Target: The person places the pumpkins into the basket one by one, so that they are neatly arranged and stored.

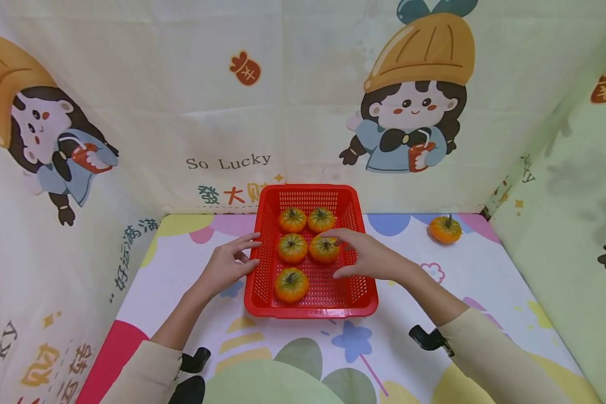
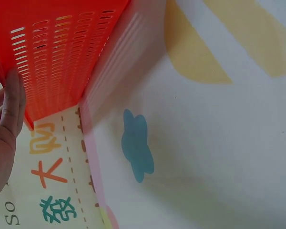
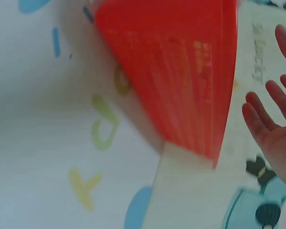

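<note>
A red plastic basket (image 1: 310, 312) stands on the table with several small orange pumpkins (image 1: 291, 285) in it, set in two columns. At its left rim is my left hand (image 1: 227, 266), fingers extended and touching the edge; in the left wrist view, the fingers (image 2: 12, 102) lie along the basket's rim. My right hand (image 1: 371, 255) hovers over the right side of the basket, thumb and fingers apart, holding nothing. Its fingertips partly cover one pumpkin (image 1: 324, 250) in the head view. In the right wrist view, the fingers (image 3: 276, 98) are spread apart.
Another small pumpkin (image 1: 445, 229) sits on the table at the back right, outside the basket. A patterned cloth (image 1: 303, 365) covers the table. Printed cloth walls (image 1: 313, 112) rise at the back and both sides.
</note>
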Motion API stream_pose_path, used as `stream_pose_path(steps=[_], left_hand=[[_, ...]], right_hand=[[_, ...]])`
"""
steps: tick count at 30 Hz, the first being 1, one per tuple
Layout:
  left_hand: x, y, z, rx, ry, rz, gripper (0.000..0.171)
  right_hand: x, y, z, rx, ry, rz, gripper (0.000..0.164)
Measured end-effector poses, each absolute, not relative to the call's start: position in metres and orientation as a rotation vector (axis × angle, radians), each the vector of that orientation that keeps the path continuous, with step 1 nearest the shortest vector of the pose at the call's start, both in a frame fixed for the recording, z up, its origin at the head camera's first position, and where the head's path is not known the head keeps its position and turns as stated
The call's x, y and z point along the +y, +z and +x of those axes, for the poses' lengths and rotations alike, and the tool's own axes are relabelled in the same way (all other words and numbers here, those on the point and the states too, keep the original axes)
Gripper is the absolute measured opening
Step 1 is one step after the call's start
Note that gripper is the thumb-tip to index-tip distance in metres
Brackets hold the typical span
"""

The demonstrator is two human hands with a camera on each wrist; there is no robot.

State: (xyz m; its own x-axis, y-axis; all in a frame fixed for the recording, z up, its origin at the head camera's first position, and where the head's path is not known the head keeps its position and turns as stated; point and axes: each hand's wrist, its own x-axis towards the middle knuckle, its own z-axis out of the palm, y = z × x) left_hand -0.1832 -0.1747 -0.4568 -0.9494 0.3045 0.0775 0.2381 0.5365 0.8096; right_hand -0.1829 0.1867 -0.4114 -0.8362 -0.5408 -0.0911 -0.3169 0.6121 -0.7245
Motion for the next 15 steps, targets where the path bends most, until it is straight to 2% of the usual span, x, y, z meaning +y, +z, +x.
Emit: stream_pose_path(steps=[15], left_hand=[[-0.175,-0.456,-0.184,2.676,1.405,0.454,0.045]], right_hand=[[0.296,-0.424,-0.187,2.963,-1.354,-0.414,0.091]])
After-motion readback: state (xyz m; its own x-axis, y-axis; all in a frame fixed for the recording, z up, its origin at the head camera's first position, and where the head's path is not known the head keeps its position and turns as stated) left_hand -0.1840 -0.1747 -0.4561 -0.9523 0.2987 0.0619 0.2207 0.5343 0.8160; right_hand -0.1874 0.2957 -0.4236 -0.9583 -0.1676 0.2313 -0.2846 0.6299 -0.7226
